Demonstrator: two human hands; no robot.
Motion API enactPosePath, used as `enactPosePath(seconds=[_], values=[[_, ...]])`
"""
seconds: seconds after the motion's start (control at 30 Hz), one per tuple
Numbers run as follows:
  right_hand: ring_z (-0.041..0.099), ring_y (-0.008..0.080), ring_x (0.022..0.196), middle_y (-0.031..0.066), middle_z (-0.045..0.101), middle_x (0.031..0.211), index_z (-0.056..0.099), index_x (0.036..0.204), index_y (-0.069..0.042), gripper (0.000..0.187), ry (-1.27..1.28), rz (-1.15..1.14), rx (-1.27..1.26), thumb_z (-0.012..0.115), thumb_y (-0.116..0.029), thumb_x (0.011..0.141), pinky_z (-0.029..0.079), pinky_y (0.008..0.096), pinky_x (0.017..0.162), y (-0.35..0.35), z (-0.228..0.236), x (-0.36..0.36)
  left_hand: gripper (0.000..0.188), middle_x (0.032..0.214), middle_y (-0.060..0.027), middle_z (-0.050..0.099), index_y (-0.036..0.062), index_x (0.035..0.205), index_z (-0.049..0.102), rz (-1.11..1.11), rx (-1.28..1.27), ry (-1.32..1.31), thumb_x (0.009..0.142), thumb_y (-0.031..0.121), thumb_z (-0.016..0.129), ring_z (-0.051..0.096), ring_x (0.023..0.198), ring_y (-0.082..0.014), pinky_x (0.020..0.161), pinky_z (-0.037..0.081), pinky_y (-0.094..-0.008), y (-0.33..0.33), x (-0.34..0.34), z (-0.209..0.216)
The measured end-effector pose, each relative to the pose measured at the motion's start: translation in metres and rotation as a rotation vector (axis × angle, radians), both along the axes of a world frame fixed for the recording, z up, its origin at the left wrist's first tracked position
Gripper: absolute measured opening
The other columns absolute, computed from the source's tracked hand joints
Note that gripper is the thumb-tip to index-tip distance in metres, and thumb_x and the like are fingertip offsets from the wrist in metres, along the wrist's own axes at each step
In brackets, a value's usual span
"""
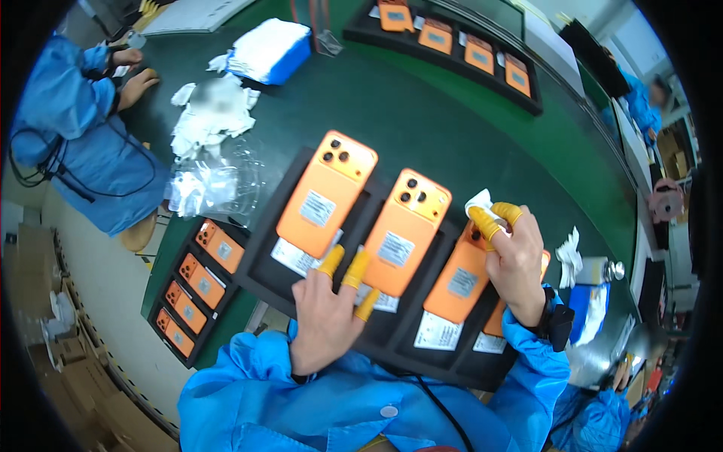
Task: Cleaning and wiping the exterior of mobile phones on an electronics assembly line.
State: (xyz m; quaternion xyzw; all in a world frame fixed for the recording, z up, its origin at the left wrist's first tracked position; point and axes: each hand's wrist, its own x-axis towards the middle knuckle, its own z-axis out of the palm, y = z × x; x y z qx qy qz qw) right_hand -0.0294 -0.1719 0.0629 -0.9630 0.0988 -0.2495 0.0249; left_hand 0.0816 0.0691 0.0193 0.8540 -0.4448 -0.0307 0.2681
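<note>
Head view, only one we've got. We see the right hand [516, 256] right of centre, yellow-capped fingers pinching a small white cloth [480, 202] at the camera end of the third phone [456, 279]. The left hand [325, 320], lower centre, is loosely spread and grasping nothing; its fingertips lie by the lower left edge of the second phone [407, 233], contact unclear to us.

All four phones here sit back-up in the black tray [263, 275] mid-frame: first phone [324, 196] on its left, fourth phone [494, 320] mostly hidden behind the right hand. White label cards show beneath them.

Progress: we'd call it wiping, partway through this tray, with the third phone in hand. The first two might be done and the fourth left, but no visible mark separates wiped from unwiped. A lower-left tray [209, 324] and an upper tray [365, 26] each hold four more orange phones; we can't tell their status. Crumpled cloths [215, 113] are heaped upper left.
</note>
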Motion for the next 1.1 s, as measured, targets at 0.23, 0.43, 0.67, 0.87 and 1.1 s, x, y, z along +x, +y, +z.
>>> enactPosePath(seconds=[0.23, 0.43, 0.67, 0.87, 1.1], values=[[0.052, 0.0277, 0.074, 0.0129, 0.053, 0.080, 0.068, 0.082, -0.001, 0.025, -0.031, 0.142, 0.013, 0.064, 0.004, 0.058, 0.042, 0.0362, 0.061, 0.014, -0.005, 0.046, 0.057, 0.113, -0.0238, 0.051, 0.0087, 0.127, 0.056, -0.044, 0.002, 0.002, 0.075, 0.024, 0.075, 0.048, 0.105, -0.0324, 0.080, 0.032, -0.0411, 0.005, -0.002, -0.002], [0.054, 0.0261, 0.079, 0.0138, 0.055, 0.080, 0.068, 0.078, 0.001, 0.017, 0.045, 0.160, -0.077, 0.067, -0.005, 0.062, 0.042, 0.0345, 0.063, 0.019, -0.024, 0.067, 0.052, 0.112, -0.0260, 0.051, 0.0072, 0.123, 0.059, -0.075, 0.034, -0.002, 0.076, 0.023, 0.074, 0.048, 0.105, -0.0337, 0.081, 0.031, -0.0419, 0.003, 0.005, -0.001], [0.053, 0.0246, 0.079, 0.0130, 0.057, 0.082, 0.069, 0.082, 0.000, 0.018, 0.064, 0.160, -0.131, 0.068, -0.006, 0.065, 0.041, 0.0336, 0.063, 0.018, -0.025, 0.061, 0.052, 0.111, -0.0266, 0.051, 0.0054, 0.123, 0.059, -0.104, 0.065, -0.001, 0.076, 0.022, 0.074, 0.048, 0.105, -0.0339, 0.082, 0.031, -0.0424, 0.007, 0.004, -0.002], [0.053, 0.0231, 0.077, 0.0124, 0.059, 0.086, 0.069, 0.081, -0.001, 0.017, -0.002, 0.163, -0.123, 0.066, -0.004, 0.065, 0.040, 0.0331, 0.062, 0.020, -0.029, 0.071, 0.052, 0.113, -0.0265, 0.051, 0.0062, 0.123, 0.059, -0.088, 0.056, -0.014, 0.076, 0.022, 0.074, 0.048, 0.106, -0.0339, 0.082, 0.030, -0.0419, 0.007, 0.003, -0.003], [0.054, 0.0239, 0.077, 0.0123, 0.058, 0.085, 0.066, 0.076, 0.001, 0.016, 0.021, 0.150, -0.133, 0.066, -0.005, 0.062, 0.038, 0.0333, 0.060, 0.020, -0.029, 0.065, 0.051, 0.114, -0.0267, 0.051, 0.0067, 0.122, 0.060, -0.103, 0.045, -0.005, 0.076, 0.023, 0.074, 0.048, 0.107, -0.0341, 0.082, 0.030, -0.0422, 0.006, 0.003, -0.002]])
